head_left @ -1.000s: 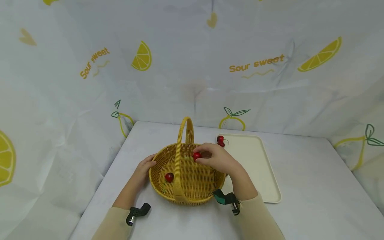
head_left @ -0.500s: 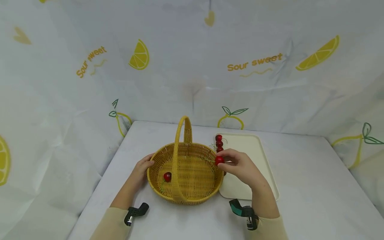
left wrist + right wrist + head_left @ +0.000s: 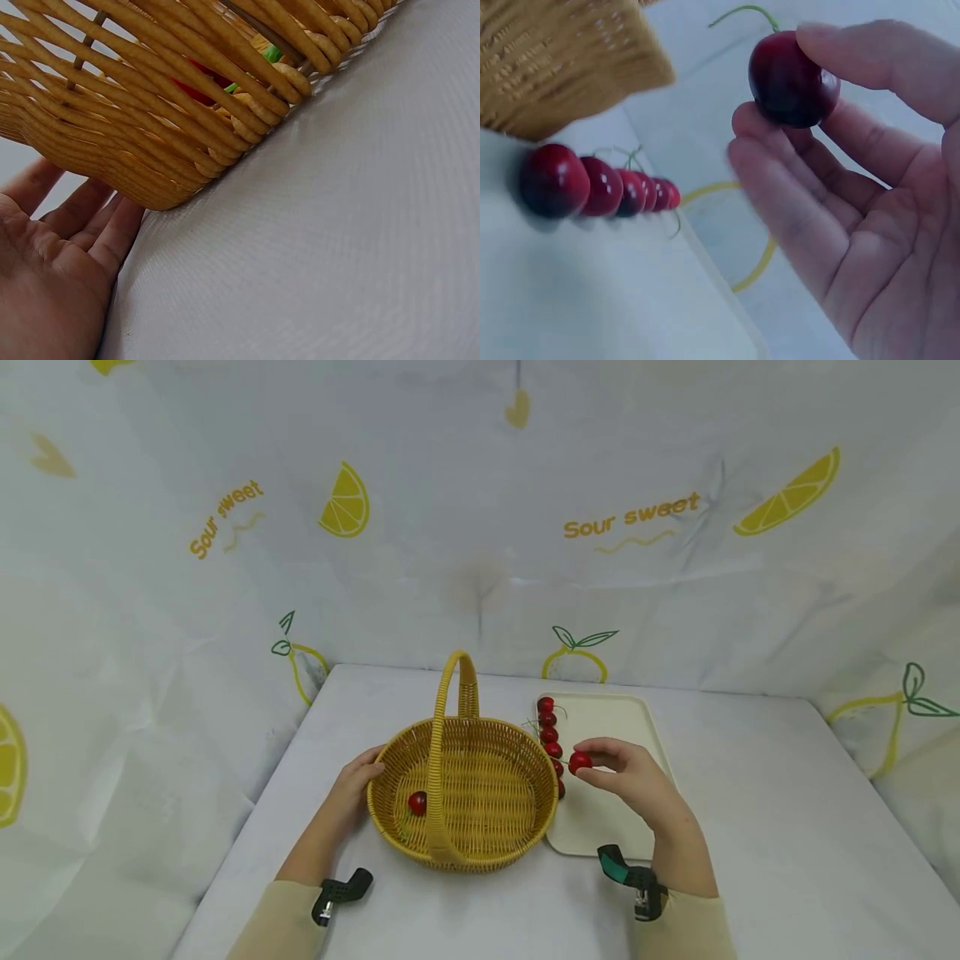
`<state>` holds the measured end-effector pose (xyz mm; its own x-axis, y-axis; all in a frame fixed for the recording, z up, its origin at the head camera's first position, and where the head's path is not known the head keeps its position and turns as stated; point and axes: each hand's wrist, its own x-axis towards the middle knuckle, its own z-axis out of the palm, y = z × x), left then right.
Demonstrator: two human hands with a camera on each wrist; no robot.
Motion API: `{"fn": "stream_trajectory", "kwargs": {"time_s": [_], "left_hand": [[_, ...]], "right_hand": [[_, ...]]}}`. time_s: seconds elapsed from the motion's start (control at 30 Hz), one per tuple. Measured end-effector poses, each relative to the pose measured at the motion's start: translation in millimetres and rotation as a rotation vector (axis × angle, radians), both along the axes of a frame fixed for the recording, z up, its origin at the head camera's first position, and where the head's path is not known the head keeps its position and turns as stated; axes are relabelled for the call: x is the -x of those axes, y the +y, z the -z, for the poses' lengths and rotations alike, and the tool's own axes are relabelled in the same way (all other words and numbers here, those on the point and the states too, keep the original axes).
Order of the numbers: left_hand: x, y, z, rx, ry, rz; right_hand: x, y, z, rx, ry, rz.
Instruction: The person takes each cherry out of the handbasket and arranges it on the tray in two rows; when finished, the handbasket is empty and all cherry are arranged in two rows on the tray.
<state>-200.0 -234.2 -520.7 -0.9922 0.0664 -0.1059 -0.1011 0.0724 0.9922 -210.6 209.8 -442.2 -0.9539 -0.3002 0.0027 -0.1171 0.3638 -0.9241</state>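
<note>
Cherry held over the tray

Left hand [image 3: 352,785] rests flat, fingers straight, against the yellow basket [image 3: 480,847], which holds one red fruit [image 3: 417,802]. Right hand [image 3: 633,774] pinches a cherry [image 3: 579,762] above the cream tray [image 3: 637,718], beside a row of cherries [image 3: 550,735].

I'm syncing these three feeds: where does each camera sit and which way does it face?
Head: worn high, facing forward and down at the basket and tray; both forearms show.
Left wrist: low by the basket wall; left hand shows.
Right wrist: faces the right hand pinching a cherry over the tray.
Shared: wrist views both show basket weave.
</note>
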Motion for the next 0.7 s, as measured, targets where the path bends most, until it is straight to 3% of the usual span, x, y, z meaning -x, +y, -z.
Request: {"fn": "stream_trajectory", "kwargs": {"time_s": [0.2,0.4,0.7], "left_hand": [[-0.6,0.7,-1.7,-0.012,0.001,-0.014],[-0.2,0.8,-0.1,-0.009,0.004,-0.007],[-0.2,1.3,-1.1,0.017,0.005,-0.012]], "right_hand": [[6.9,11,12.3,-0.023,-0.103,0.001],[9.4,12,27.2,-0.062,-0.205,-0.075],[5.1,-5,27.9,-0.174,-0.197,-0.173]]}}
